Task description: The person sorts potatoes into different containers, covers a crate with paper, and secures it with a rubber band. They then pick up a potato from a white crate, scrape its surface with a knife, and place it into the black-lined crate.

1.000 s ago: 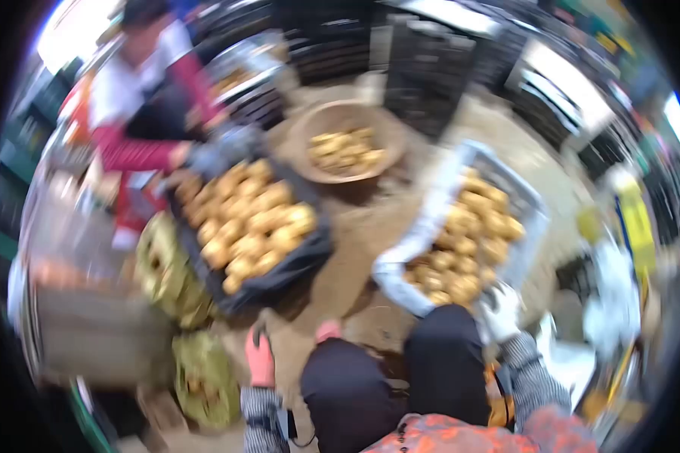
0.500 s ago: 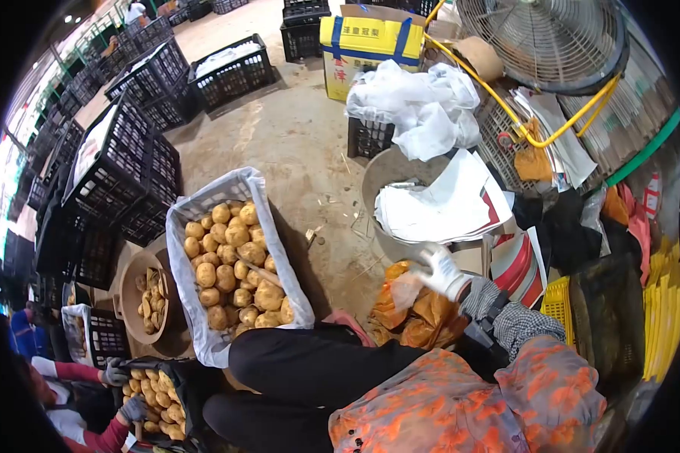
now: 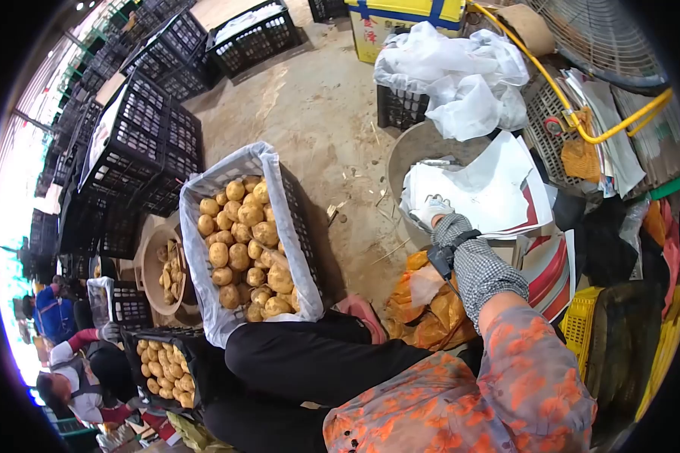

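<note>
My right hand (image 3: pixel 433 210), in a white glove, is at the near left edge of a stack of white paper sheets (image 3: pixel 476 185). Its fingers are bent and closed on the edge of the paper; the fingertips are small and partly hidden. The sheets, some with red print, lie over a round grey tub (image 3: pixel 402 162). My left hand is out of view. A black crate (image 3: pixel 302 219) lined with pale plastic stands by my knees, filled with potatoes (image 3: pixel 239 234).
A crumpled orange bag (image 3: pixel 438 317) lies below my right forearm. White plastic film (image 3: pixel 453 72) covers a crate, near a yellow box (image 3: pixel 366 38) and a fan (image 3: pixel 604 38). Stacked black crates (image 3: pixel 140 143) stand at left. A co-worker (image 3: pixel 75 377) sits beside another potato crate (image 3: pixel 166 370).
My right hand has moved forward from above the orange bag to the paper sheets, and its spread fingers have bent. The view has shifted, so the surroundings sit differently in frame.
</note>
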The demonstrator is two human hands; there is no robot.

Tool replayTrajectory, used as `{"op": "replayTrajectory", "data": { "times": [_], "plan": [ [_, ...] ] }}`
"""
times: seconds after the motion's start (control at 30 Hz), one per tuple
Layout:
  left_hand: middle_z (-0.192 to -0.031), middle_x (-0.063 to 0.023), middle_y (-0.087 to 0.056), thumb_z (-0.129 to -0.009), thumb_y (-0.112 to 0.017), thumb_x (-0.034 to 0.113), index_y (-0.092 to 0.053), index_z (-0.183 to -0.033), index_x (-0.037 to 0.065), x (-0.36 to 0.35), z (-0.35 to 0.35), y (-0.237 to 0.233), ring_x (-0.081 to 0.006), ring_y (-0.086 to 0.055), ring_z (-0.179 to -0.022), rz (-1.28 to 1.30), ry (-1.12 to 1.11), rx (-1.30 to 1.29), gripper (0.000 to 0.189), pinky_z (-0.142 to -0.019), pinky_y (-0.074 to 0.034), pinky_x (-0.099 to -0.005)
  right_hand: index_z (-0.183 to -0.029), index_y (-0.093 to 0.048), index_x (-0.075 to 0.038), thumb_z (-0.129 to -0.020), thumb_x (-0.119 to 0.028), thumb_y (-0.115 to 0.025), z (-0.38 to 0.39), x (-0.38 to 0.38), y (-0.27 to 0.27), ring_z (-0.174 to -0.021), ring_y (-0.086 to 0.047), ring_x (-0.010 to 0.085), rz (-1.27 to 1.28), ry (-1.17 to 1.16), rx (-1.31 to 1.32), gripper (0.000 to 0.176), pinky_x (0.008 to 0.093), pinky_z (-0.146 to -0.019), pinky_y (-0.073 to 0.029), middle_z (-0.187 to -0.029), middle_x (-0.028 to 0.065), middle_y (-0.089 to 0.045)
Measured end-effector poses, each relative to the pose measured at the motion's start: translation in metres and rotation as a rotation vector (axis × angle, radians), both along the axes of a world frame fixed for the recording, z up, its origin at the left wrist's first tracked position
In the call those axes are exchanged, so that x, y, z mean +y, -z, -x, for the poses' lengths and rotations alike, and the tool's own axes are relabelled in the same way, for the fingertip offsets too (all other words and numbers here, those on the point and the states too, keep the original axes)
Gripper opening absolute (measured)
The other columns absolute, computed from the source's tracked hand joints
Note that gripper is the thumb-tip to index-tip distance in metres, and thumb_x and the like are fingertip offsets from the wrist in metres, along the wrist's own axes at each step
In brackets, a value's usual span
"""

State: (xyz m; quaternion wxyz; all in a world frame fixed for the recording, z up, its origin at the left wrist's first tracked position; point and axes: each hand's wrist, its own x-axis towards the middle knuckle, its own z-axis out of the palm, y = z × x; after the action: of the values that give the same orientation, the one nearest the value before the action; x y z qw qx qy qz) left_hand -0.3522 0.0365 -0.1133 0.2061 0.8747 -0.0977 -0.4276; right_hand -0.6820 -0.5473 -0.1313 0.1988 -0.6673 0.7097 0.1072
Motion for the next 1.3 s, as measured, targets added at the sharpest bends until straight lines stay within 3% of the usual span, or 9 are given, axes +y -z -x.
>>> {"op": "replayTrajectory", "data": {
  "times": [0.23,0.37,0.43,0.63,0.7,0.77,1.0,1.1,1.3],
  "plan": [
    [-0.12,-0.0197,-0.061,-0.09,-0.055,0.029,-0.058,-0.123,0.001,0.016,0.005,0.007,-0.0313,-0.057,-0.114,-0.02,-0.015,0.018,0.043,-0.098,-0.043,-0.0373,-0.115,-0.065,-0.007,-0.081,-0.039,-0.055,0.085,-0.019,0.023,-0.109,-0.06,0.0371,-0.113,-0.501,-0.128,0.048,0.0418,-0.088,-0.048,-0.12,0.0227,-0.061],
    [-0.119,-0.02,-0.062,-0.09,-0.056,0.03,-0.059,-0.122,0.002,0.027,-0.002,0.015,-0.0316,-0.057,-0.114,0.027,-0.006,0.028,0.043,-0.098,-0.043,-0.0374,-0.102,-0.068,-0.007,-0.086,-0.028,-0.054,0.112,0.007,-0.023,-0.083,-0.066,0.0299,0.283,-0.285,-0.165,0.03,0.039,-0.074,-0.05,-0.092,0.0161,-0.069],
    [-0.119,-0.0201,-0.062,-0.089,-0.056,0.031,-0.059,-0.122,0.002,0.026,-0.001,0.023,-0.0318,-0.057,-0.114,0.056,-0.012,0.02,0.044,-0.097,-0.043,-0.0374,-0.103,-0.066,-0.01,-0.092,-0.025,-0.052,0.141,0.002,0.009,-0.067,-0.059,0.0186,0.2,0.27,-1.042,0.023,0.0311,-0.064,-0.048,-0.079,0.0051,-0.063],
    [-0.118,-0.0206,-0.063,-0.089,-0.056,0.034,-0.06,-0.121,0.002,0.081,0.008,0.047,-0.0323,-0.058,-0.114,0.169,-0.042,0.011,0.045,-0.097,-0.043,-0.0375,-0.105,-0.06,-0.014,-0.094,-0.026,-0.055,0.079,0.089,-0.101,-0.058,-0.045,0.0107,0.275,0.465,-1.13,0.018,0.0272,-0.046,-0.04,-0.077,-0.0003,-0.051],
    [-0.117,-0.0207,-0.063,-0.089,-0.057,0.034,-0.06,-0.121,0.002,0.123,0.023,0.061,-0.0324,-0.058,-0.114,0.213,-0.095,-0.017,0.045,-0.097,-0.044,-0.0375,-0.108,-0.06,-0.012,-0.093,-0.024,-0.056,0.055,0.095,-0.084,-0.055,-0.044,0.0103,0.241,-0.149,-1.332,0.02,0.0274,-0.045,-0.039,-0.079,-0.0001,-0.053],
    [-0.117,-0.0209,-0.063,-0.089,-0.057,0.035,-0.061,-0.121,0.003,0.165,0.049,0.077,-0.0326,-0.058,-0.113,0.252,-0.168,-0.052,0.046,-0.097,-0.044,-0.0376,-0.114,-0.06,-0.008,-0.084,-0.022,-0.066,0.042,0.113,-0.119,-0.063,-0.053,0.012,-0.418,0.066,-0.995,0.034,0.0315,-0.051,-0.046,-0.081,0.0006,-0.06],
    [-0.116,-0.0214,-0.064,-0.088,-0.058,0.038,-0.062,-0.12,0.003,0.25,0.104,0.118,-0.0332,-0.059,-0.113,0.337,-0.532,-0.174,0.047,-0.096,-0.044,-0.0377,-0.104,-0.066,0.002,-0.087,-0.017,-0.063,-0.093,-0.065,-0.122,-0.083,-0.059,0.019,0.475,-0.1,-0.911,0.026,0.0312,-0.073,-0.048,-0.096,0.0108,-0.066],
    [-0.111,-0.0211,-0.065,-0.088,-0.058,0.028,-0.064,-0.116,0.003,0.252,0.091,0.104,-0.0329,-0.062,-0.107,0.367,-0.885,-0.059,0.038,-0.093,-0.046,-0.0368,-0.113,-0.063,0.005,-0.086,-0.005,-0.06,-0.285,0.031,-0.215,-0.097,-0.061,0.0174,0.345,-0.419,-1.275,0.028,0.0294,-0.086,-0.048,-0.106,0.0103,-0.067],
    [-0.112,-0.0155,-0.067,-0.091,-0.054,0.015,-0.062,-0.117,-0.001,0.208,-0.018,0.02,-0.0256,-0.062,-0.106,0.63,-0.967,-0.428,0.032,-0.094,-0.045,-0.0337,-0.106,-0.067,-0.006,-0.071,0.001,-0.063,-0.535,0.279,-0.261,-0.1,-0.064,0.0291,0.511,-1.758,-1.007,0.036,0.034,-0.089,-0.05,-0.113,0.0117,-0.065]
  ]
}}
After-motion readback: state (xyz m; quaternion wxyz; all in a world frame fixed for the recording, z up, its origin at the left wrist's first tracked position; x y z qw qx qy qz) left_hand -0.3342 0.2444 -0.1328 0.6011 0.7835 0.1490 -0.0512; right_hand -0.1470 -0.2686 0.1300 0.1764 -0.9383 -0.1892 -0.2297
